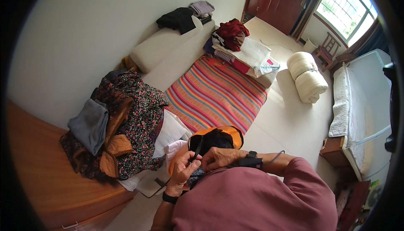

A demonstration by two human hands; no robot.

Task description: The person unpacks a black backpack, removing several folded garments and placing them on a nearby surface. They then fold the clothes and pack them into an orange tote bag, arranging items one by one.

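Close in front of my body is an orange bag-like item with a dark opening. Black cloth fills that opening. A narrow black strap runs up from the fingers of my left hand, which pinches it between thumb and fingertips. My right hand is beside it at the near side of the bag, fingers curled inward; whether it grips anything is hidden. A floral garment with orange fleece lining lies to the left, with folded grey-blue trousers on top.
A wooden cabinet stands at the left. Beyond the bag, a striped mat stretches towards folded bedding topped with dark red cloth. At the right are a tied cream quilt roll and a netted bed. A wooden chair is near the window.
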